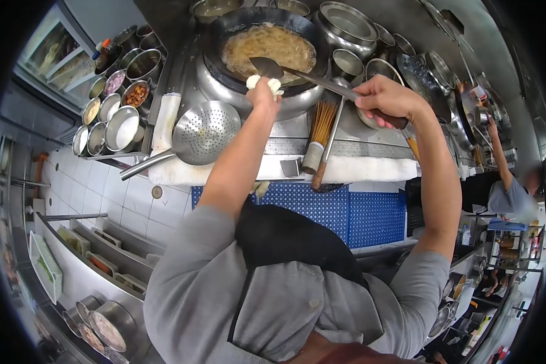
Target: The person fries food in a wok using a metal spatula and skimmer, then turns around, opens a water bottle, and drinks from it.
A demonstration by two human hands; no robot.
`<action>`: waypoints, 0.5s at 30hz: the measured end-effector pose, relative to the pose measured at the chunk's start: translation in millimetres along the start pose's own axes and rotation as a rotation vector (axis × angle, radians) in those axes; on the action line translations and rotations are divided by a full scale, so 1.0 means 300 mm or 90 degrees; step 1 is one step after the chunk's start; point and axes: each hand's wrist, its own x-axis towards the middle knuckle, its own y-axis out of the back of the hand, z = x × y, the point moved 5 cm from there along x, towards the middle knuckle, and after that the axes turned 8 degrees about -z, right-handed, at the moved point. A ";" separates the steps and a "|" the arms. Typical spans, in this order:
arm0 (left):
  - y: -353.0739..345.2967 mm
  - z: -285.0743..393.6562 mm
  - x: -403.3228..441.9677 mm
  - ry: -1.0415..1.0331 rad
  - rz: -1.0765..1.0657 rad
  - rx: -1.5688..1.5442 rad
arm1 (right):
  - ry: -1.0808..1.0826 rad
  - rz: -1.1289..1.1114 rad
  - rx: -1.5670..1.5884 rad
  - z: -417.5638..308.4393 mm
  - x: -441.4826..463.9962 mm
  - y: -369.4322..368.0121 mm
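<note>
My right hand (385,100) is wrapped round the wooden handle of a long metal ladle. The ladle's dark bowl (267,67) hangs over the near edge of a black wok (215,42), which holds bubbling yellowish liquid (270,45). Close beside the ladle bowl, my left hand (262,97) holds pale white pieces (273,85) at the wok's near rim. Its fingers are partly hidden by the pieces. The wok sits on a round steel burner stand (224,91).
Left of the stand are a perforated strainer (206,132), a rolled towel (165,121) and several ingredient bowls (124,128). A bamboo brush (321,130) lies to the right, near metal pots (347,64). A co-worker (506,194) reaches toward another stove at far right.
</note>
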 end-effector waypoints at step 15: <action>-0.004 0.013 -0.016 -0.043 0.017 0.018 | -0.086 0.161 -0.156 0.075 -0.133 0.038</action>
